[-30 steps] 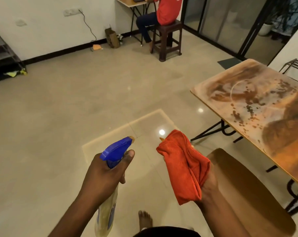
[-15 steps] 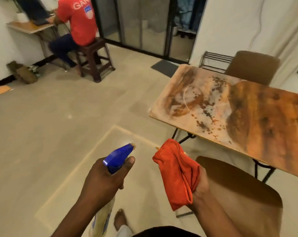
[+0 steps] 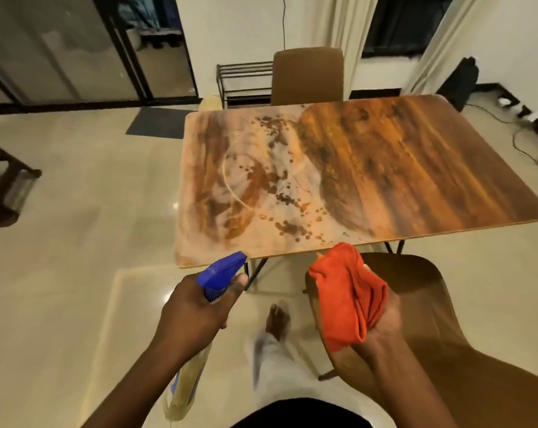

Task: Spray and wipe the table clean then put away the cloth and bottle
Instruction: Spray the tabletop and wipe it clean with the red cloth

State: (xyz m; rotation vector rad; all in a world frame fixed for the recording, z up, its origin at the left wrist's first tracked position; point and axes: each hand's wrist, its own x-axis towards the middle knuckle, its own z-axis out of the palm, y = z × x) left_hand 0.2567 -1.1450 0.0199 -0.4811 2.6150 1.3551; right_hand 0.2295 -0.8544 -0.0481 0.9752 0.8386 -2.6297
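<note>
A wood-grain table (image 3: 416, 168) stands ahead, its left half covered with pale smears and dark spots. My left hand (image 3: 193, 316) grips a spray bottle (image 3: 221, 273) with a blue trigger head and a yellowish body that hangs below my wrist. The nozzle points toward the table's near left corner, short of the edge. My right hand (image 3: 382, 329) holds a bunched orange cloth (image 3: 348, 295) just in front of the table's near edge, above a chair.
A brown chair (image 3: 422, 304) stands below my right hand at the near side. Another brown chair (image 3: 308, 75) sits at the far side, with a black metal rack (image 3: 243, 78) behind it. Cables (image 3: 521, 143) lie on the floor at right. My bare foot (image 3: 277, 319) is on the tiles.
The view has swung right, bringing the table from the right side to straight ahead and closer. Both hands keep the bottle and cloth in the same grip.
</note>
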